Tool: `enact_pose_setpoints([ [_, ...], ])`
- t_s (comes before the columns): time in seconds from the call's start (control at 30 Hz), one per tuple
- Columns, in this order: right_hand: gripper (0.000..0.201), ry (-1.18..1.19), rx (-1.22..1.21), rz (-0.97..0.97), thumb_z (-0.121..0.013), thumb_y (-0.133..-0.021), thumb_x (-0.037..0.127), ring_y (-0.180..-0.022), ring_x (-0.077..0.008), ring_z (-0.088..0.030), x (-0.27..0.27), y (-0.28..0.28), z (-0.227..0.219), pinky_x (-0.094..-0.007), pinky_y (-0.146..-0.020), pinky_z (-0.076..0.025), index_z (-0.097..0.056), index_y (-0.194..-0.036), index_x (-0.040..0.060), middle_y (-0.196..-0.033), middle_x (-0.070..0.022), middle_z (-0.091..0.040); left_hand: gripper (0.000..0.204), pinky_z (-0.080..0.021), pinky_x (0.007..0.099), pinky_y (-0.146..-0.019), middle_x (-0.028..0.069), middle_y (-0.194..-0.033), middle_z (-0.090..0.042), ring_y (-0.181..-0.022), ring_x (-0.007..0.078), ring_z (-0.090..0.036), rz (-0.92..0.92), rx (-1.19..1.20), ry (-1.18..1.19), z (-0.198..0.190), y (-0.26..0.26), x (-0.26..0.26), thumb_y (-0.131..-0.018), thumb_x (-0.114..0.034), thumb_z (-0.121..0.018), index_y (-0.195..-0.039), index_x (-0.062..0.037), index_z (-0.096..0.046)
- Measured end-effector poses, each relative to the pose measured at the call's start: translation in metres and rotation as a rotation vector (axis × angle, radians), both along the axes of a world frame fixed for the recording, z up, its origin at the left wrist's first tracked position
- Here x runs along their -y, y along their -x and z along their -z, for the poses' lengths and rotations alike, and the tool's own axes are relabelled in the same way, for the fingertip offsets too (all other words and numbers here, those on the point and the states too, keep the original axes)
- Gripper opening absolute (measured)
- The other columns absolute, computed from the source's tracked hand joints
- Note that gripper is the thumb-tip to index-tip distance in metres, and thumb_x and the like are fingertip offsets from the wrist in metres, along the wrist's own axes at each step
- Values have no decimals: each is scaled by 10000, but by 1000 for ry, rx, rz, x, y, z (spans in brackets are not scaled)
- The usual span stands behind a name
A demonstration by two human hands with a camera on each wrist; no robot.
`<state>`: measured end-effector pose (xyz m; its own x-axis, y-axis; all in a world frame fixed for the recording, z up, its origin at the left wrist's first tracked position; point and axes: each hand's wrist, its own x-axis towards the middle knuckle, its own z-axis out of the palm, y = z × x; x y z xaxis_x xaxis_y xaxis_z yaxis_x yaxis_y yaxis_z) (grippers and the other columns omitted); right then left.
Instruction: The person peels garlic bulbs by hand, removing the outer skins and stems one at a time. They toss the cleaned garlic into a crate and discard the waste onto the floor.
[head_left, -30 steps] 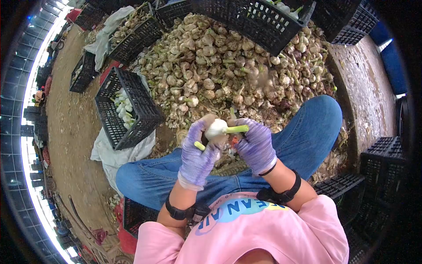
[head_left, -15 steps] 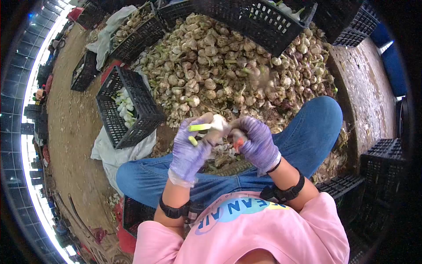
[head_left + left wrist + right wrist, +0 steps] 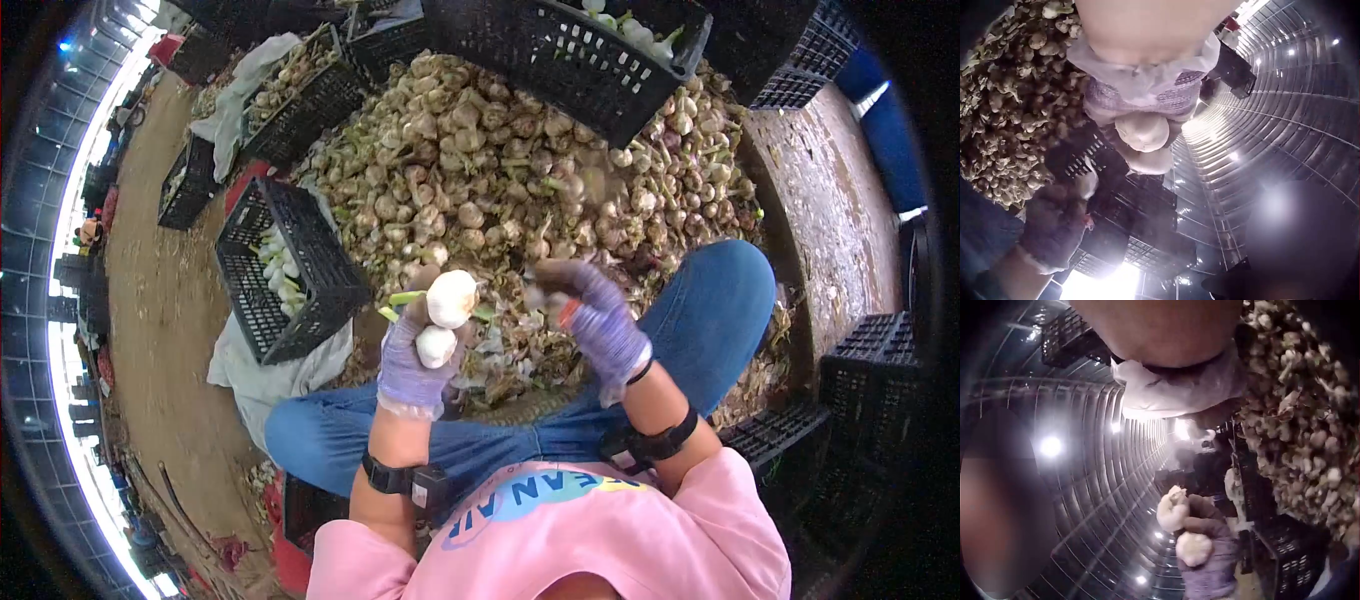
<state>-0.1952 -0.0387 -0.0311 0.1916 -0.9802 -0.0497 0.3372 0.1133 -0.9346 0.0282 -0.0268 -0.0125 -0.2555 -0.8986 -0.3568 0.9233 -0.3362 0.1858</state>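
Two peeled white garlic bulbs, the upper (image 3: pixel 452 299) and the lower (image 3: pixel 436 346), are held in my gloved left hand (image 3: pixel 413 365), their green stems sticking out leftward past the thumb side. Both bulbs show below the left glove's cuff in the left wrist view. My gloved right hand (image 3: pixel 604 335) is apart from them, to the right, its fingers bent around a small red object (image 3: pixel 569 312). Something pale and blurred is at its fingertips; I cannot tell what. In the right wrist view the right fingers are hidden behind the cuff (image 3: pixel 1179 390).
A large heap of unpeeled garlic (image 3: pixel 470 150) lies ahead. At the left stands a black crate (image 3: pixel 325 285) holding white bulbs with green stems; another black crate (image 3: pixel 610 85) with bulbs is at the top. Loose skins (image 3: pixel 510 365) lie between the legs.
The hands have moved apart, the left holding both bulbs turned upward and the right drawn off to the right. The second bulb is now visible. The head view has shifted slightly.
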Motion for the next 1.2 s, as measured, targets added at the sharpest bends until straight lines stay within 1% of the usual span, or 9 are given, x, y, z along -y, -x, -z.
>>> enact_pose_setpoints([
  [0.27, 280, 260, -563, -145, -591, -794, 218, -802, -323, -587, 22, 1, -22, -365, -693, -468, -588, -980, 9, -846, -170, -581, 433, -517, 365, -819, 145, -1060, -590, -953, 245, -599, 60, 503, 89, 13, 38, 26, -830, -209, -620, -1189, -16, -473],
  [0.4, 181, 568, -199, -337, -575, -796, 190, -706, -325, -580, 12, -12, -25, -365, -648, -466, -591, -896, 41, -743, -156, -564, 346, -547, 285, -664, 86, -968, -605, -827, 183, -617, 34, 518, -143, 11, 54, 46, -843, -284, -605, -1090, -48, -548],
  [0.6, 238, 325, -456, -139, -533, -869, 168, -743, -287, -594, 18, 5, 17, -338, -675, -465, -580, -1038, 7, -817, -160, -597, 292, -567, 320, -616, 79, -1031, -606, -882, 225, -600, 13, 375, -146, 5, 57, 110, -841, -175, -573, -1121, -93, -560],
  [0.7, 296, 317, -402, -51, -533, -882, 209, -773, -264, -608, 20, 4, 27, -327, -697, -471, -555, -1095, 4, -840, -147, -623, 353, -585, 285, -650, 128, -1002, -593, -814, 235, -629, -103, 784, 152, -87, 114, 185, -865, -343, -546, -1038, -35, -540],
  [0.77, 371, -152, -38, -240, -527, -891, 275, -829, -250, -618, 24, 0, 26, -338, -729, -483, -526, -1152, 11, -929, -132, -635, 512, -510, 490, -856, 243, -1129, -482, -1031, 365, -539, -138, 515, 490, -124, 129, 234, -896, -421, -453, -1183, -10, -352],
  [0.87, 485, -363, 179, -286, -505, -891, 387, -965, -240, -584, 33, 4, 48, -354, -833, -457, -480, -1213, 26, -1073, -119, -598, 389, -397, 606, -923, 193, -1135, -456, -1111, 383, -434, -33, 508, 703, -146, 138, 267, -848, -309, -571, -1067, -1, -480],
  [0.97, 743, -421, 674, -221, -416, -845, 594, -1157, -256, -452, 40, 15, 25, -388, -977, -346, -360, -1313, 19, -1287, -144, -446, 354, -445, 500, -890, 142, -1010, -537, -951, 299, -530, -120, 862, 572, -113, 143, 243, -825, -284, -604, -1032, -8, -523],
  [1.03, 765, -475, 701, -179, -410, -838, 609, -1160, -262, -448, 42, 13, 25, -397, -977, -347, -353, -1318, 16, -1298, -144, -436, 366, -499, 322, -720, 83, -806, -585, -729, 181, -567, 178, 1260, 676, -84, 130, 196, -793, -319, -645, -1004, -30, -569],
  [1.2, 667, -454, 807, -111, -349, -871, 596, -1128, -193, -456, 38, 10, 30, -390, -931, -374, -437, -1245, 50, -1241, -91, -479, 362, -414, 165, -502, -11, -788, -601, -585, 48, -515, 533, 1323, 295, -34, 111, 111, -770, -333, -694, -997, -64, -611],
])
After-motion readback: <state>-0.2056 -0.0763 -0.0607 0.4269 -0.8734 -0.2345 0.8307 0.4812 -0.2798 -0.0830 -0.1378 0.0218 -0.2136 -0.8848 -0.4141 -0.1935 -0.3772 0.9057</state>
